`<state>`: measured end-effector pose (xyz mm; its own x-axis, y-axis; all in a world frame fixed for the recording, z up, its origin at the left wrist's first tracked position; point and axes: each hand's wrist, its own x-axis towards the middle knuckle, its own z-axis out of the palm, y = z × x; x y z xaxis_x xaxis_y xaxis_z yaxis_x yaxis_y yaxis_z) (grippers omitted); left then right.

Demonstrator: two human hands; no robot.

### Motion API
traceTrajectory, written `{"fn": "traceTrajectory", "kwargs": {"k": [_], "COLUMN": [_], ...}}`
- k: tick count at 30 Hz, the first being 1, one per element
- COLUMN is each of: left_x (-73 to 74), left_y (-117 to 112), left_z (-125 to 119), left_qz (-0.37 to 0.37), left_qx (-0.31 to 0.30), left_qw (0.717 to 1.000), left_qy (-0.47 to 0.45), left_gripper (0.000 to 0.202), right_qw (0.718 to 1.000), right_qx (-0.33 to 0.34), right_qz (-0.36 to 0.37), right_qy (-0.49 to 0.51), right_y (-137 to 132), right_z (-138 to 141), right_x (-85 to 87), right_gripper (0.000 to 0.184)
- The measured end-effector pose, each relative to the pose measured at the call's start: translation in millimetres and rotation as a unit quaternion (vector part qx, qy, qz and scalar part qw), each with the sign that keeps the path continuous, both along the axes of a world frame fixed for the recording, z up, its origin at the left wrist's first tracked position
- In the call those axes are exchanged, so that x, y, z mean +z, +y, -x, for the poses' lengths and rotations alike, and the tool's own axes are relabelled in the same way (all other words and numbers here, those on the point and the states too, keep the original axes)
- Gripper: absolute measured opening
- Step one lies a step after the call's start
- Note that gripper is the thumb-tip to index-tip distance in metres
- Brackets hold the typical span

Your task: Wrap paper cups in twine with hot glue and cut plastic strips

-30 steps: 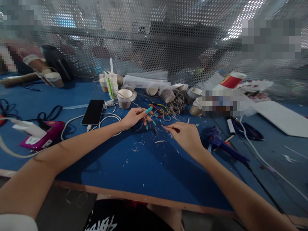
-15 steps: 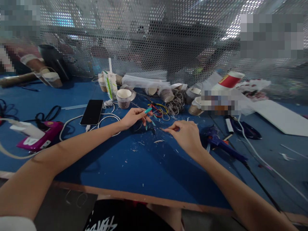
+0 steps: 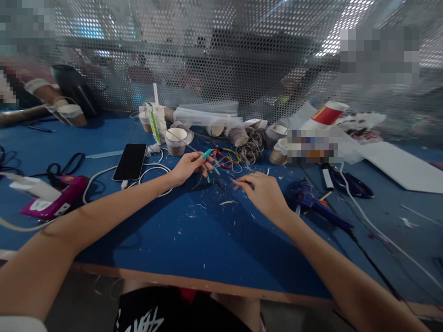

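Observation:
My left hand (image 3: 189,167), with long turquoise nails, is closed in a loose pinch above the blue table. A thin grey strand (image 3: 185,143) runs from its fingers up and left across a paper cup (image 3: 176,146). To the right, my right hand (image 3: 265,191) has thumb and forefinger pressed together on something small and thin at their tips, too fine to name. Just behind the hands lie red-and-yellow-handled pliers (image 3: 226,159) and a tangle of grey cord (image 3: 252,146). Small scraps (image 3: 226,203) lie on the tabletop below the hands.
On the left are a phone (image 3: 130,161) on a white cable and a magenta power strip (image 3: 55,196). A blue glue gun (image 3: 320,205) and a white board (image 3: 404,166) lie right. Several wrapped cups and a drink carton (image 3: 156,122) stand before the perforated metal screen (image 3: 194,60).
The view has shifted slightly. My left hand has turned a little, and the grey strand now shows longer, crossing the cup. My right hand keeps its pinch in nearly the same place.

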<state>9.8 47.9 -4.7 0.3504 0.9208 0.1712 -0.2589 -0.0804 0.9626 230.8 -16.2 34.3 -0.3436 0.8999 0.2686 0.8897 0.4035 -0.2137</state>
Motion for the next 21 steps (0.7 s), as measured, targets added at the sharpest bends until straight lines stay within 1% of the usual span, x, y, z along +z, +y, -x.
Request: {"fn": "traceTrajectory", "kwargs": {"k": [3,6,10,15,18,21], "left_x": [-0.1,0.1,0.0,0.6,2.5,4.7], "left_y": [-0.2,-0.6,-1.0,-2.8,-4.6,-5.8], "left_z": [-0.5,-0.9,-0.8,-0.7,-1.5,-2.5], "left_qz": [-0.006,-0.012,-0.023,-0.033,-0.026,-0.019], "left_qx": [-0.004,-0.006,-0.010,-0.023,-0.015,-0.005], "left_qw": [1.000,1.000,1.000,0.999,0.999,0.999], "left_qy": [-0.005,-0.018,-0.018,0.000,0.027,0.046], "left_gripper": [0.029,0.032,0.037,0.039,0.036,0.032], "right_qw": [1.000,1.000,0.999,0.998,0.998,0.998], "right_qx": [0.009,0.021,-0.010,-0.061,-0.068,-0.053], "right_qz": [0.009,0.001,0.009,0.007,-0.010,-0.029], "right_qy": [-0.004,-0.020,-0.030,-0.025,-0.014,-0.005], "right_y": [-1.4,-2.7,-2.9,-2.9,-3.3,-3.7], "right_z": [1.3,2.9,3.5,2.4,1.1,0.7], "right_x": [1.0,-0.3,-2.7,-0.7,0.3,-0.3], "right_gripper": [0.021,0.022,0.022,0.017,0.016,0.016]}}
